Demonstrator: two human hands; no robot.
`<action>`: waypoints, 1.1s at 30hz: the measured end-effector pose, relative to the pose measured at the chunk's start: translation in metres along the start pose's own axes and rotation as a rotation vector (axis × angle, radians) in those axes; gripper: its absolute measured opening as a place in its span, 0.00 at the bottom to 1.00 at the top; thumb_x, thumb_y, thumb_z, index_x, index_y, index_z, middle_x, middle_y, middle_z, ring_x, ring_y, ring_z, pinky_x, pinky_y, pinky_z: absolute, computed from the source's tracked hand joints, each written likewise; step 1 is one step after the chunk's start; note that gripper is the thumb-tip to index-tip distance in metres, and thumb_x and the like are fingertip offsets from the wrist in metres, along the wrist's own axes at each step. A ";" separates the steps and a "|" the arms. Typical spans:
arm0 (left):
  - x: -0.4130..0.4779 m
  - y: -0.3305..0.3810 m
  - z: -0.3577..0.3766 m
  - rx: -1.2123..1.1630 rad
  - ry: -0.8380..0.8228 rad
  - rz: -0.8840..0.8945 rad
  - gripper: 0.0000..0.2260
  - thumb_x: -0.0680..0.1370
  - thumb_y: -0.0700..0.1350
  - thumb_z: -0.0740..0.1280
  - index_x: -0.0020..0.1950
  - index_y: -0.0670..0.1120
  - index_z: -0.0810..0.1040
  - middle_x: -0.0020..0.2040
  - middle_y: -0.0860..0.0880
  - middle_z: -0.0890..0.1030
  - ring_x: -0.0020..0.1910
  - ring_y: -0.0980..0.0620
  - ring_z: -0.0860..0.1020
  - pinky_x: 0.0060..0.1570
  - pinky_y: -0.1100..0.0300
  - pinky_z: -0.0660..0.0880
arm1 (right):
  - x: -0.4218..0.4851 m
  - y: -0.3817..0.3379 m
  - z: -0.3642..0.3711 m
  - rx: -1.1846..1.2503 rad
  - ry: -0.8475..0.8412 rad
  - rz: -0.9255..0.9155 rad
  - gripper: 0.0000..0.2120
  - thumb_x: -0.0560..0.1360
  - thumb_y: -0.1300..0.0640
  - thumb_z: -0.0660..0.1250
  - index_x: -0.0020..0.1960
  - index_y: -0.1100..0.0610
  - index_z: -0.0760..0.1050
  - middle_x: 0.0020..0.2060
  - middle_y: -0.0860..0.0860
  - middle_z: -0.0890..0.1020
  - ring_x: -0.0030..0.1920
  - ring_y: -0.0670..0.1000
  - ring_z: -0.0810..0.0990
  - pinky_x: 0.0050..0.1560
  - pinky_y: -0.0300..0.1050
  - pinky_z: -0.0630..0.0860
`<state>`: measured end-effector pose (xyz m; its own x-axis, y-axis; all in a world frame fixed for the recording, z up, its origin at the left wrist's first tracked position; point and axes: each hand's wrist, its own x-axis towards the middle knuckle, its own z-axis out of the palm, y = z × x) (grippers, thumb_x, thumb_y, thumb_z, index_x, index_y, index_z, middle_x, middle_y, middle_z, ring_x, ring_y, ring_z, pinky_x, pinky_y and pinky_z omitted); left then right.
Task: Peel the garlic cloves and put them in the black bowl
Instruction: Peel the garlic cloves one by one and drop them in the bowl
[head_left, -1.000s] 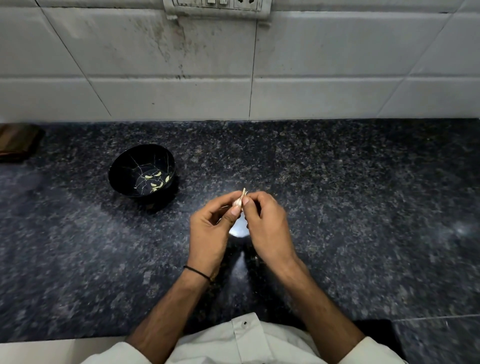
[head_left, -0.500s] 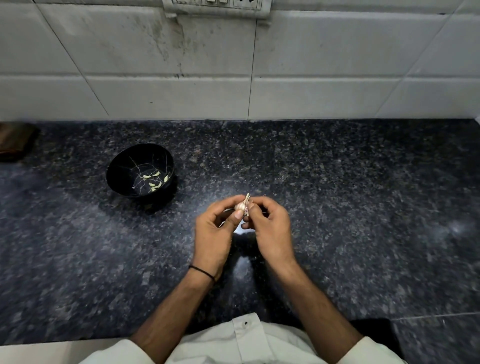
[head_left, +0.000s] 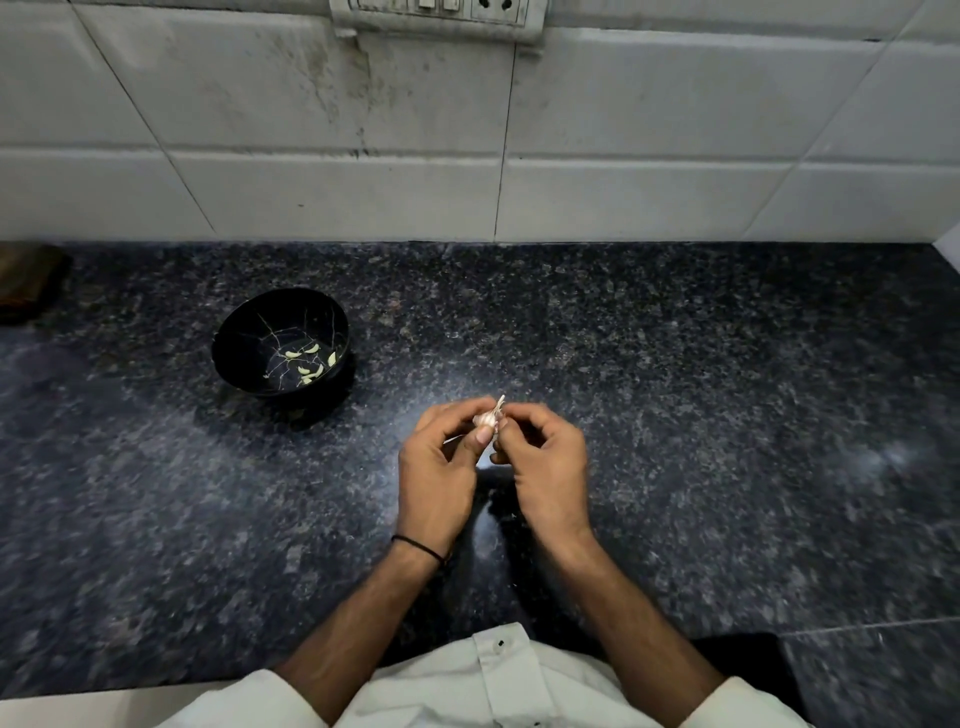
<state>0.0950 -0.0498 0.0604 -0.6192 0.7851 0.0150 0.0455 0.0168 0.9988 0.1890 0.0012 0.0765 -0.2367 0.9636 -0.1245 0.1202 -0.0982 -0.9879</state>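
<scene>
While the granite countertop (head_left: 675, 389) fills most of the view under the white tiled wall (head_left: 623, 130), both my hands sit over its middle, close together. Left hand (head_left: 436, 478): fingers curled in, thumb and forefinger pinching the garlic clove (head_left: 488, 417) from the left. Right hand (head_left: 545, 467): fingers curled too, thumb and forefinger tips meeting the same clove from the right, other fingers tucked loosely under. Neither hand touches the counter, as far as I can tell. The black bowl (head_left: 244, 332) stands upright on the counter, to the left and further back, well apart from my hands. The clove is held above the counter, papery skin on, a dry tip sticking up between my fingertips. Several peeled cloves (head_left: 306, 364) lie in the bowl bottom. Thin black band (head_left: 418, 548) on my left wrist.
</scene>
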 end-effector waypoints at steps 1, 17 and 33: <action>0.000 0.000 0.000 0.016 0.002 0.009 0.13 0.76 0.33 0.70 0.55 0.49 0.85 0.53 0.51 0.82 0.54 0.55 0.81 0.57 0.60 0.77 | 0.000 0.000 -0.001 -0.035 -0.003 -0.010 0.06 0.77 0.63 0.70 0.47 0.53 0.84 0.38 0.49 0.86 0.35 0.47 0.82 0.39 0.43 0.79; 0.020 -0.047 -0.021 0.368 -0.038 0.048 0.13 0.76 0.32 0.69 0.55 0.48 0.84 0.51 0.53 0.76 0.51 0.53 0.78 0.52 0.70 0.74 | 0.000 0.005 -0.017 0.300 -0.043 0.278 0.06 0.78 0.70 0.67 0.48 0.60 0.79 0.34 0.51 0.82 0.35 0.48 0.84 0.30 0.39 0.80; 0.003 0.002 -0.014 0.124 -0.174 0.046 0.06 0.78 0.45 0.71 0.53 0.48 0.85 0.50 0.55 0.85 0.52 0.57 0.82 0.50 0.62 0.77 | -0.005 -0.003 -0.016 0.216 -0.023 0.161 0.05 0.81 0.66 0.65 0.48 0.66 0.78 0.34 0.56 0.82 0.31 0.49 0.79 0.33 0.38 0.78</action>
<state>0.0826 -0.0563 0.0632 -0.4704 0.8814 0.0419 0.1733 0.0457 0.9838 0.2056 0.0009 0.0815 -0.2529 0.9257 -0.2812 -0.0498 -0.3027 -0.9518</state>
